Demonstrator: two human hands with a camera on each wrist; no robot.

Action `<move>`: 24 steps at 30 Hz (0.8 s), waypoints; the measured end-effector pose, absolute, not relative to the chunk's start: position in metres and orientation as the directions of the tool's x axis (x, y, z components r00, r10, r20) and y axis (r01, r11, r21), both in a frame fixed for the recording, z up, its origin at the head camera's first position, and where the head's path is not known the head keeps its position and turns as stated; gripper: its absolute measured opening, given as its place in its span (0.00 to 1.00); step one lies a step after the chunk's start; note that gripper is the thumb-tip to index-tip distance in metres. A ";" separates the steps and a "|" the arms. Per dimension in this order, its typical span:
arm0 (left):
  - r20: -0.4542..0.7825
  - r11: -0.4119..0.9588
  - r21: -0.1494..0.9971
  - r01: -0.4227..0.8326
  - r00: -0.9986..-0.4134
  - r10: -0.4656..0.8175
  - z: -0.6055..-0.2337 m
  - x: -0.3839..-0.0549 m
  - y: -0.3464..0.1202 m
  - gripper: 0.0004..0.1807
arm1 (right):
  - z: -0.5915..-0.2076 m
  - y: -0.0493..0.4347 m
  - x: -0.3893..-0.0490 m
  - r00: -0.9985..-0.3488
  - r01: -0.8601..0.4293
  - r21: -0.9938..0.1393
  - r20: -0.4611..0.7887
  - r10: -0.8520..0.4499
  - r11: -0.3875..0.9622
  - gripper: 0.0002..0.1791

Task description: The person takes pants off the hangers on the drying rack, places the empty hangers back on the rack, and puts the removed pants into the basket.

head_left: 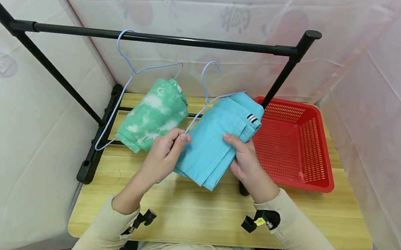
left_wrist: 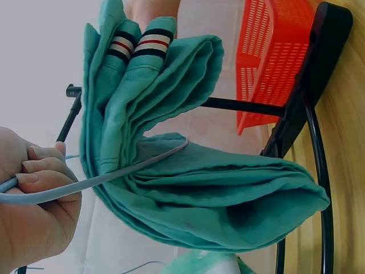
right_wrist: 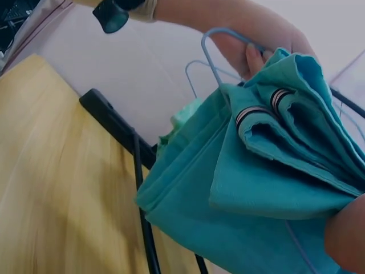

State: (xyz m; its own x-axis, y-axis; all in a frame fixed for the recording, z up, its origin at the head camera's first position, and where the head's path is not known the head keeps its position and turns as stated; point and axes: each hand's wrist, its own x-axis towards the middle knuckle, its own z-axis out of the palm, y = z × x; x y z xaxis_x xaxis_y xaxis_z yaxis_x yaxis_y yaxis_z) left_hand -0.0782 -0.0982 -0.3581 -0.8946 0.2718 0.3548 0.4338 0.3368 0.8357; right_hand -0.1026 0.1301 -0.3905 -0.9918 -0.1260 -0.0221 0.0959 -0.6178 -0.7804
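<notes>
My left hand (head_left: pixel 164 153) pinches the wire of a light-blue clothes hanger (head_left: pixel 206 91) between thumb and fingers. Over this hanger's lower bar hangs a folded blue garment (head_left: pixel 205 147). Its striped black-and-white trim shows in the head view, and the doubled layers of the garment (left_wrist: pixel 188 194) droop in the left wrist view. My right hand (head_left: pixel 249 166) grips the garment's right edge, thumb on top and the other fingers hidden beneath. The hanger's hook is in the air, apart from the black rail (head_left: pixel 201 43). Cloth hides part of the lower bar.
A second blue hanger (head_left: pixel 129 70) hooks over the rail at left, carrying a folded green-and-white garment (head_left: pixel 154 114). At right, a red plastic basket (head_left: pixel 322 161) sits on the wooden table (head_left: pixel 213 219). The black rack's right post (head_left: pixel 280 82) rises beside the basket.
</notes>
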 end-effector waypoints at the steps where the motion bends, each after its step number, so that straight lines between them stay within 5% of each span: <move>1: 0.351 0.341 0.836 0.430 -0.896 0.271 -0.359 -0.079 -0.098 0.15 | -0.389 0.129 -0.101 -0.991 0.094 -0.780 -0.017 -0.129 -0.618 0.34; 24: 0.347 0.367 0.836 0.407 -0.912 0.220 -0.360 -0.088 -0.102 0.16 | -0.373 0.128 -0.082 -0.960 0.033 -0.804 0.140 -0.243 -0.593 0.33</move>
State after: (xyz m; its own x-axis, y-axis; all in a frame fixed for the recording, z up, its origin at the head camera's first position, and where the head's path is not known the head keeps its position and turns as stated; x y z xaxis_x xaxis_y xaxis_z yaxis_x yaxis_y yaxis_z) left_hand -0.0882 -0.1025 -0.3604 -0.9117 0.2200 0.3470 0.4070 0.3672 0.8364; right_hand -0.0822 0.1284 -0.3732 -0.9599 -0.2428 0.1402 0.0325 -0.5932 -0.8044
